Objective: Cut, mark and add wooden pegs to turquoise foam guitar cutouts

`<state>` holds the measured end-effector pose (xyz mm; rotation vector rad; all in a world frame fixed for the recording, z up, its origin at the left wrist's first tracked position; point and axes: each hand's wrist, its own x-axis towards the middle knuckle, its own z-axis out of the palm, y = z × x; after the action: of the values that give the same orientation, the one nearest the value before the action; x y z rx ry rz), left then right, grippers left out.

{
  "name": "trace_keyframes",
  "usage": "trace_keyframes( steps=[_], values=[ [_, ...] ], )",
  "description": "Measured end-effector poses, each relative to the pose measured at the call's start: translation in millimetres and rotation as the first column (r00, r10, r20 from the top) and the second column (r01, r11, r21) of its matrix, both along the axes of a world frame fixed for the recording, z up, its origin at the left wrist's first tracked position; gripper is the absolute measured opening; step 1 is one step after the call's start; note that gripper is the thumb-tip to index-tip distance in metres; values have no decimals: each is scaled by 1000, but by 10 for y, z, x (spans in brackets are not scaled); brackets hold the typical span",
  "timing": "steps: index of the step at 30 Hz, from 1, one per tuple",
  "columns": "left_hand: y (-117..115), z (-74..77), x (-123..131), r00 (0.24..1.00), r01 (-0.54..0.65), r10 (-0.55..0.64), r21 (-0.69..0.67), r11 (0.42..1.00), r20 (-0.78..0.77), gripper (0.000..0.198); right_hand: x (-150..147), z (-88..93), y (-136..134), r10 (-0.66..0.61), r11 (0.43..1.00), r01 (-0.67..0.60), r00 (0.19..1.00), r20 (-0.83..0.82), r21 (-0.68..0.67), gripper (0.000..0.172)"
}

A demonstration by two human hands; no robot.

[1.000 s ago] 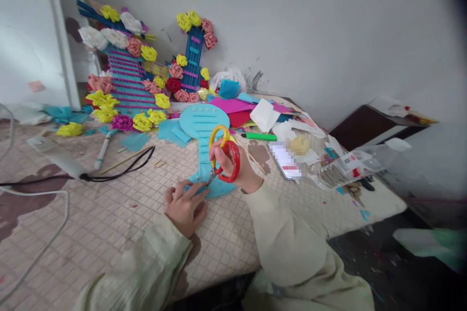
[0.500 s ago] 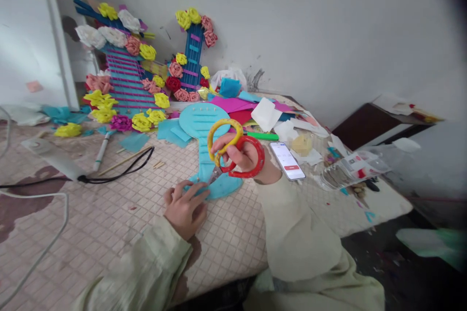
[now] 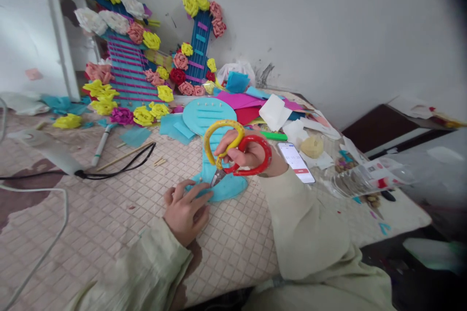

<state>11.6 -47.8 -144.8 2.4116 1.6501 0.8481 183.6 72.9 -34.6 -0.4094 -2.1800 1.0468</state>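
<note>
My right hand [image 3: 239,153] is closed around a pair of scissors [image 3: 218,175] with one yellow and one red handle loop. Their blades point down and touch, or nearly touch, the near end of a light-blue, paper-covered guitar-shaped cutout [image 3: 231,189]. On the left edge of that same end lie the spread, slightly bent fingers of my left hand [image 3: 188,206]. The cutout's far round end has a row of small pegs and several raised strips. Its narrow middle is partly hidden behind the scissors and my right hand.
Two flower-trimmed craft guitars [image 3: 127,70] lean at the back. Coloured paper [image 3: 239,101], a green pen or marker [image 3: 273,135], a phone [image 3: 296,163] and a clear plastic bottle [image 3: 357,177] lie to the right. A glue gun [image 3: 47,153], its cord and a white marker [image 3: 102,146] are at left.
The view has shifted slightly, so the background sits a little differently. Both hands and the scissors keep almost the same place on the cutout.
</note>
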Motion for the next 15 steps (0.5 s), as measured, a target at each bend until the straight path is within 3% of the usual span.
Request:
trace_keyframes(
  steps=[15],
  values=[
    [16, 3, 4, 1000, 0, -1, 29, 1000, 19, 26, 66, -183, 187, 88, 979, -83, 996, -17, 188, 15]
  ],
)
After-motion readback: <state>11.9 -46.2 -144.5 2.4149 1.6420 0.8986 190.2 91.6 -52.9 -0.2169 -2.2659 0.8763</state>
